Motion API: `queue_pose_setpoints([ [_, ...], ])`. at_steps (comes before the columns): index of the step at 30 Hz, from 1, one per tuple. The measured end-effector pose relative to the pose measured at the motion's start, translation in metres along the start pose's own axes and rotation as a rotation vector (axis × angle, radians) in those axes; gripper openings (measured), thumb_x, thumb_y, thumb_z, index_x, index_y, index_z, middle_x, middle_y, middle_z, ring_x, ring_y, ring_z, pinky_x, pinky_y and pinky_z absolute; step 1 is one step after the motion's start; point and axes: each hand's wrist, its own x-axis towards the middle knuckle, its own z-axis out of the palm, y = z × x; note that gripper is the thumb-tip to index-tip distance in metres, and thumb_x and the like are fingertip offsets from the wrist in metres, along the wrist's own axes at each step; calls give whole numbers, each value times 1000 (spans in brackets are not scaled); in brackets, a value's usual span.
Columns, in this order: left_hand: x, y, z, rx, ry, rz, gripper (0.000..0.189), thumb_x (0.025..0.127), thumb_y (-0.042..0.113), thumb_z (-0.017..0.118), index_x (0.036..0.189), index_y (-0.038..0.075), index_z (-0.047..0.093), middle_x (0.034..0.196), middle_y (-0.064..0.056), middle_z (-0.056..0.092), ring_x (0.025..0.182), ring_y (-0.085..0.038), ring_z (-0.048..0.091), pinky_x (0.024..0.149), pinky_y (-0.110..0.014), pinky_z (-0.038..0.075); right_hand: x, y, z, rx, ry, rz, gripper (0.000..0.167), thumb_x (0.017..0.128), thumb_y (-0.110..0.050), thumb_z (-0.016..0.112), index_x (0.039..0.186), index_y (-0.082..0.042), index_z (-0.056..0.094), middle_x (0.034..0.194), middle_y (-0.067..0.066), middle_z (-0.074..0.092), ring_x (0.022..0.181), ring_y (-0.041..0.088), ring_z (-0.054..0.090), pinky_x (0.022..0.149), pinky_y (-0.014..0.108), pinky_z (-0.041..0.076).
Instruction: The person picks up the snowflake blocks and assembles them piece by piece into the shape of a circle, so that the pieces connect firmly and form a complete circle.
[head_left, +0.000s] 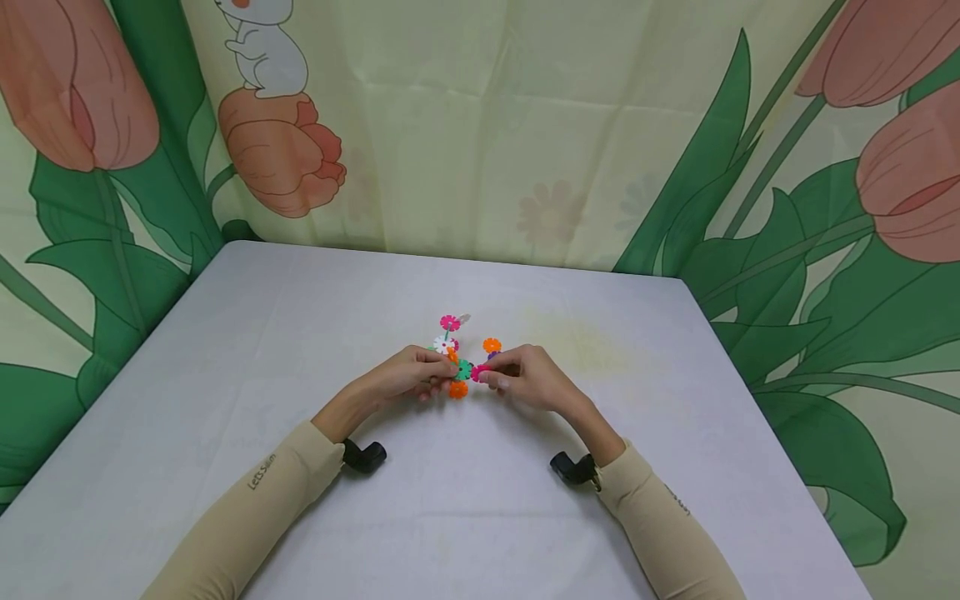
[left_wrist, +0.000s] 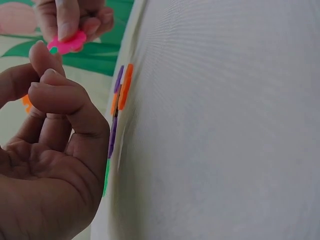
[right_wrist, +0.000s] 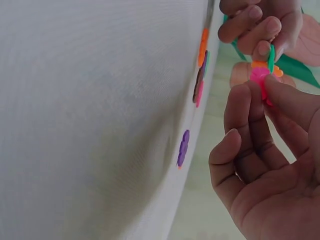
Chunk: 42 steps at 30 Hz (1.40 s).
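Just above the table, my left hand [head_left: 401, 375] pinches a green flower-shaped plastic disc [head_left: 464, 369] between thumb and fingers. An orange disc [head_left: 458, 389] hangs below the green one. From the other side, my right hand [head_left: 528, 375] pinches a pink flower-shaped disc [head_left: 477, 373] by its edge. In the right wrist view the pink disc [right_wrist: 260, 77] meets the green disc [right_wrist: 271, 59], with orange showing behind them. My fingertips cover part of each piece. Seen from the left wrist, the pink disc [left_wrist: 69, 42] sits under the right thumb.
Behind my hands, more flower discs lie on the white-covered table [head_left: 450, 525]: a pink one [head_left: 450, 322], a white one [head_left: 444, 343], an orange one [head_left: 491, 344] and several others, partly hidden by my fingers. A printed curtain [head_left: 480, 150] hangs behind the table's far edge.
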Motion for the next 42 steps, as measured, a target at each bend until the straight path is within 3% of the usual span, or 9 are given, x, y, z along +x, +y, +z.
queue_pose_setpoints([
  [11,1,0,0,-9,2,-9,31,105,27,63,106,-4,72,79,-1,64,70,-13,52,62,-21,45,0,0,2,6,1,-23,14,99,-11,74,110,-7,81,90,11,80,79,24,76,79,25,60],
  [25,2,-2,-1,-17,9,1,31,105,27,63,104,-2,72,78,0,65,70,-13,53,62,-21,45,1,-3,6,-37,76,-46,11,96,-10,78,105,-6,82,89,12,80,78,28,78,73,22,58],
  [42,2,-1,-1,-35,7,3,32,105,27,63,105,-4,73,78,-1,65,70,-13,53,62,-22,45,1,-4,7,-106,123,-200,9,94,-10,79,99,-1,81,82,11,79,72,28,75,67,22,56],
])
